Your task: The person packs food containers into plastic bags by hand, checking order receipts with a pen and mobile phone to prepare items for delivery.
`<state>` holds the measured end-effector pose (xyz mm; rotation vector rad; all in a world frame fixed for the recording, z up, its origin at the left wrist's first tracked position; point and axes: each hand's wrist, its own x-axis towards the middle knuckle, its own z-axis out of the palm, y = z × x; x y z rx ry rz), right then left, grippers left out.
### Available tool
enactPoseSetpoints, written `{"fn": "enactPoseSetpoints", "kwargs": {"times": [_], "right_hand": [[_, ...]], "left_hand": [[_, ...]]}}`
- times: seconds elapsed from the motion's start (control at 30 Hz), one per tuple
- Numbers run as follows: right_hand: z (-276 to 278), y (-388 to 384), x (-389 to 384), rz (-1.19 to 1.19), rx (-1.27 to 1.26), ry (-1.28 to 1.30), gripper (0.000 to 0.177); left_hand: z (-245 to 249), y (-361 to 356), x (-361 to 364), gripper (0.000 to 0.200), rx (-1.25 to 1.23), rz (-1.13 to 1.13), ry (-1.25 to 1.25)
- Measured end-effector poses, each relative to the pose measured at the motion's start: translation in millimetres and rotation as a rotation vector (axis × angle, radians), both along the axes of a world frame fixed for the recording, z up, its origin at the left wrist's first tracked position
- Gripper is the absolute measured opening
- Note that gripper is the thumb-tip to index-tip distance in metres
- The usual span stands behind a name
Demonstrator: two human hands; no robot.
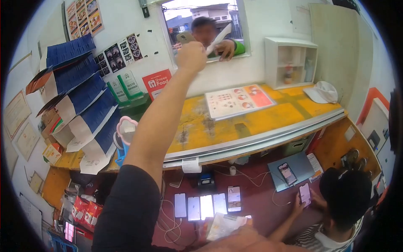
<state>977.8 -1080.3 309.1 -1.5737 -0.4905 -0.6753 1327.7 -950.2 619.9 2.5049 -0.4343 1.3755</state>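
My left hand [191,58] reaches up to the window opening, fingers closed round a smartphone [184,38] whose back with its camera faces me. Right beside it is a rolled white paper [219,40], its lower end at my knuckles. Outside, a person in a green sleeve [239,47] has a hand [226,49] over the sill, close to that paper. Low in the view, my right hand [245,232] grips a crumpled clear plastic bag [224,226]. Just beyond the bag, several phones [206,207] lie in a row with screens lit.
A yellow counter [189,126] carries a laminated menu [239,101], a white cap [322,91] and a small white shelf [290,63]. Blue-backed papers [79,84] hang at left. A seated person in a black cap [346,193] holds a phone [305,195]. Cables cross the lower desk [260,201].
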Motion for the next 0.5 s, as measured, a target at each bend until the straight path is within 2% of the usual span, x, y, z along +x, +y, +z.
{"fn": "enactPoseSetpoints", "kwargs": {"times": [0.07, 0.1, 0.17, 0.2, 0.27, 0.3, 0.33, 0.4, 0.43, 0.5], "right_hand": [[-4.3, -22.6, -0.5, -0.033, 0.011, 0.021, 0.018], [-7.2, -34.2, -1.7, -0.049, 0.015, 0.027, 0.018], [-19.1, -58.2, -9.3, -0.086, 0.026, 0.034, 0.018], [-24.6, -70.3, -13.7, -0.105, 0.031, 0.038, 0.018], [-32.4, -97.3, -17.8, -0.128, 0.043, 0.046, 0.018], [-32.5, -90.9, -21.4, -0.128, 0.050, 0.058, 0.019], [-32.6, -77.1, -28.0, -0.122, 0.058, 0.078, 0.019], [-32.8, -43.2, -46.8, -0.104, 0.067, 0.127, 0.019], [-32.4, -30.3, -56.1, -0.095, 0.066, 0.151, 0.019], [-33.6, -20.3, -74.9, -0.074, 0.055, 0.211, 0.019]], "left_hand": [[3.2, 13.4, -19.7, 0.009, 0.088, -0.024, -0.236], [4.7, 20.7, -32.8, 0.009, 0.086, -0.016, -0.231], [6.1, 34.9, -65.3, 0.006, 0.201, -0.224, -0.488], [5.2, 44.1, -84.8, 0.006, 0.202, -0.219, -0.486], [-0.3, 64.7, -132.4, 0.008, 0.501, -0.493, -0.773], [-4.7, 71.8, -161.6, 0.010, 0.567, -0.564, -0.828], [-11.5, 79.4, -190.8, 0.019, 0.635, -0.633, -0.871], [-31.2, 94.9, -239.7, 0.022, 0.726, -0.698, -0.825], [-41.3, 102.6, -254.8, 0.022, 0.727, -0.673, -0.793], [-60.5, 116.0, -281.2, 0.019, 0.782, -0.790, -0.807]]}}
